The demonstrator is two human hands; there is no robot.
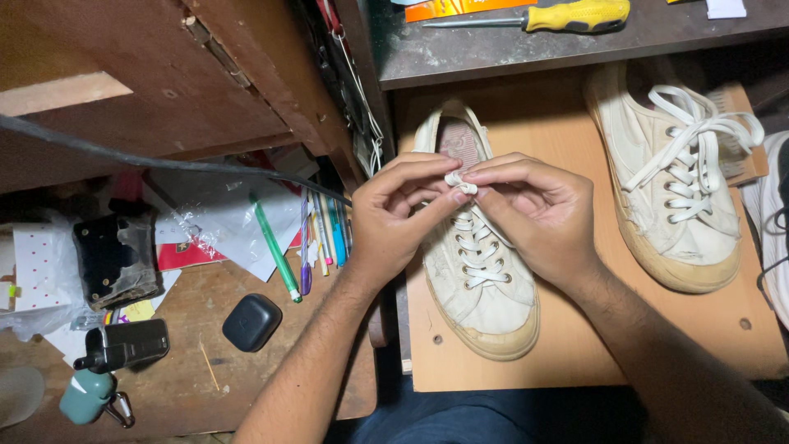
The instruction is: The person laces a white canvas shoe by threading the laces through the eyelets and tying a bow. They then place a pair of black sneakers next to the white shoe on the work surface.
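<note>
A worn white canvas sneaker point(481, 288) lies toe toward me on a light wooden board point(575, 353). Above its tongue, my left hand point(399, 218) and my right hand point(534, 210) meet, fingertips pinching the white shoelace point(459, 181) into a small knot or loop. The lace runs down through the eyelets below my fingers. A second white sneaker point(670, 177), laced with a loose bow, lies to the right on the same board.
A yellow-handled screwdriver point(567, 15) rests on the dark shelf above. On the wooden desk to the left lie pens point(275, 247), papers, a small dark case point(251, 322), a black device point(123, 345) and a teal object point(86, 396). A black cable point(164, 160) crosses the upper left.
</note>
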